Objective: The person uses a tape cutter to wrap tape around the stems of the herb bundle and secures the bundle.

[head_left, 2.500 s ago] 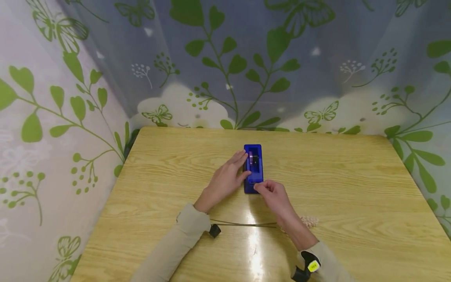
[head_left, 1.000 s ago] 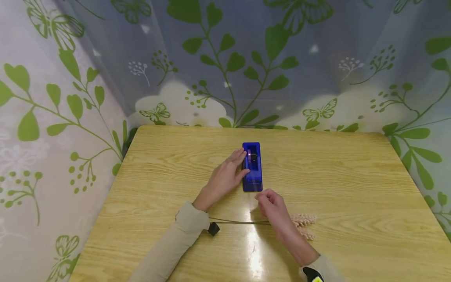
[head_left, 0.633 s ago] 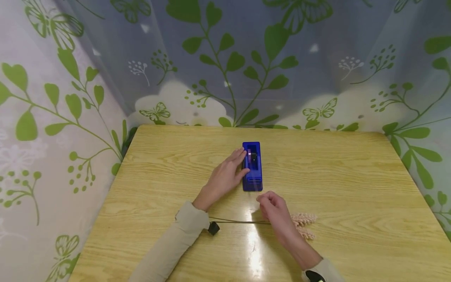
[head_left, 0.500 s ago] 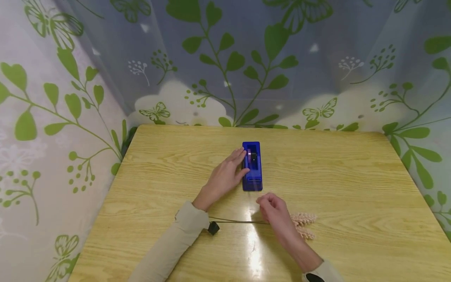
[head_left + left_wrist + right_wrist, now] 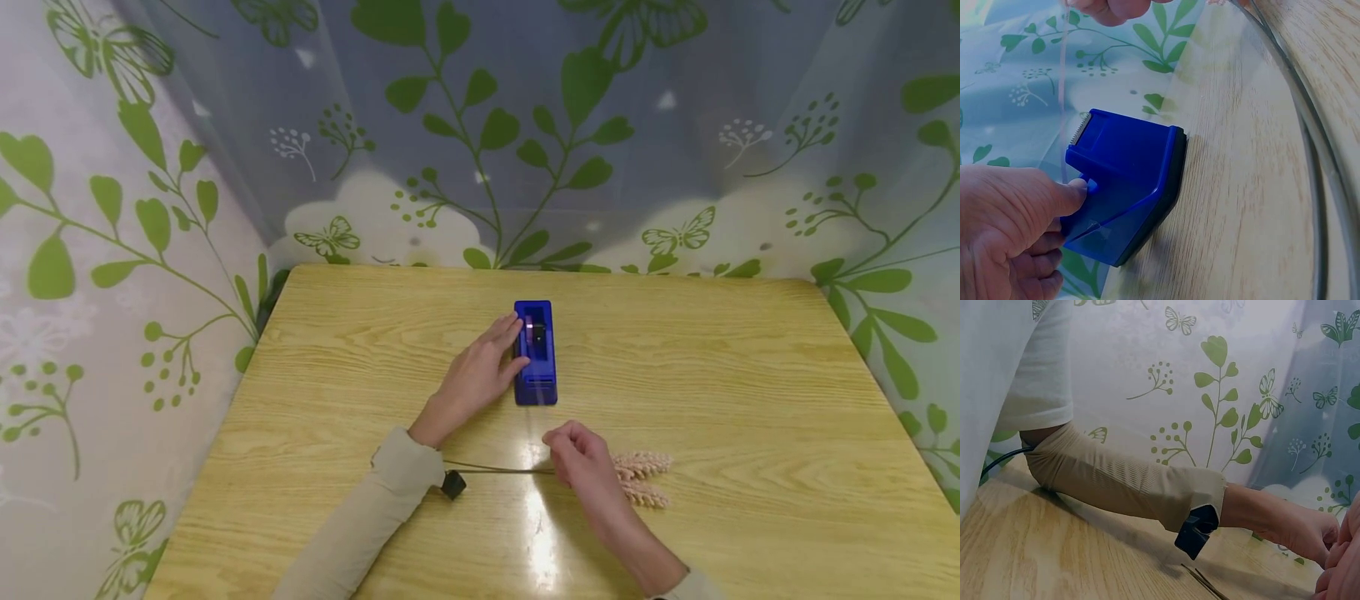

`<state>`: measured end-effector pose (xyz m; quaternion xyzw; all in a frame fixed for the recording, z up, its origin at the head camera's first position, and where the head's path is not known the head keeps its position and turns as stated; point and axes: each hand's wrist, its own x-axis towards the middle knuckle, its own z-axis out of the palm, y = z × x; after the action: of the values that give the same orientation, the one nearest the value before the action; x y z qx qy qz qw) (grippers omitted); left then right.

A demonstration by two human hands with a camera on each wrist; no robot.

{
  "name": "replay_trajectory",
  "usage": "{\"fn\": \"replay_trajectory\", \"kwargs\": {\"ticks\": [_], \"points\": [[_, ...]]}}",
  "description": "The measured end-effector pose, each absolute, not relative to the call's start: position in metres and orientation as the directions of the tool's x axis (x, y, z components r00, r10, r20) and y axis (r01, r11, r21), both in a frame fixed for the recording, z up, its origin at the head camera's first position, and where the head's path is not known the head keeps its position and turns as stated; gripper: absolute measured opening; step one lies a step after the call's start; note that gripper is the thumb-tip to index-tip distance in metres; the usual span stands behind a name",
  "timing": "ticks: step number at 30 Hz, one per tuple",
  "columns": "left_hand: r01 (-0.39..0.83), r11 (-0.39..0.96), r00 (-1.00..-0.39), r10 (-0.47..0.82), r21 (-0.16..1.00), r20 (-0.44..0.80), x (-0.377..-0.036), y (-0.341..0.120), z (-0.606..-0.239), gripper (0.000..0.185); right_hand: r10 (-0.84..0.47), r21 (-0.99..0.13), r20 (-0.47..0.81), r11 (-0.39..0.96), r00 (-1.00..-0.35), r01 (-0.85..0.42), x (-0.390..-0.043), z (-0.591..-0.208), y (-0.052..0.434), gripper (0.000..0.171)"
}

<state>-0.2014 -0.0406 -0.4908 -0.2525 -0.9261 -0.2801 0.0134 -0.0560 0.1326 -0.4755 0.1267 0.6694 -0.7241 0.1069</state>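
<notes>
The left hand (image 5: 480,377) grips the left side of a blue tape dispenser (image 5: 547,367), its thumb over the rim and its fingers along the outer wall. In the dispenser's well sits a pinkish-purple tape roll (image 5: 529,331), with a black hub (image 5: 540,332) at its right. A serrated metal cutter (image 5: 1080,129) edges the dispenser's near end. Past it a strip of clear tape (image 5: 1062,75) runs out toward the right hand (image 5: 585,462), which, nearer the person than the dispenser and slightly right of it, pinches the strip with curled fingers.

Beneath the dispenser spreads a light wood-grained tabletop (image 5: 360,350). On its near side, left to right, come a beige sleeve (image 5: 375,508) with a black wrist camera (image 5: 453,484) at the cuff, slender stems (image 5: 502,471) lying crosswise, a bright streak of glare, and pale pink flower spikes (image 5: 642,479) partly covered by the right hand.

Well left of the dispenser hangs a pale leaf-and-butterfly curtain (image 5: 75,333); beyond the dispenser, a blue-grey leaf-printed curtain (image 5: 660,142).
</notes>
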Motion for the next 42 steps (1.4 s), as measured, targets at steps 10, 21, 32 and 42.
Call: {"fn": "replay_trajectory", "kwargs": {"ticks": [10,21,32,42], "points": [[0.475,0.713,-0.872,0.459,0.515,0.169,-0.200,-0.040,-0.492,0.065,0.027,-0.943,-0.323,-0.099,-0.946,0.319,-0.045,-0.475,0.132,0.010],[0.469,0.713,-0.876,0.453,0.522,0.167,-0.199,-0.040,-0.492,0.064,0.054,-0.945,-0.311,-0.126,-0.949,0.303,-0.034,-0.476,0.130,0.011],[0.463,0.707,-0.878,0.450,0.534,0.164,-0.198,-0.040,-0.491,0.064,0.060,-0.941,-0.314,-0.153,-0.947,0.303,-0.026,-0.482,0.128,0.016],[0.457,0.714,-0.883,0.439,0.531,0.169,-0.197,-0.039,-0.490,0.061,0.084,-0.946,-0.299,-0.155,-0.951,0.284,-0.020,-0.490,0.126,0.017]]}}
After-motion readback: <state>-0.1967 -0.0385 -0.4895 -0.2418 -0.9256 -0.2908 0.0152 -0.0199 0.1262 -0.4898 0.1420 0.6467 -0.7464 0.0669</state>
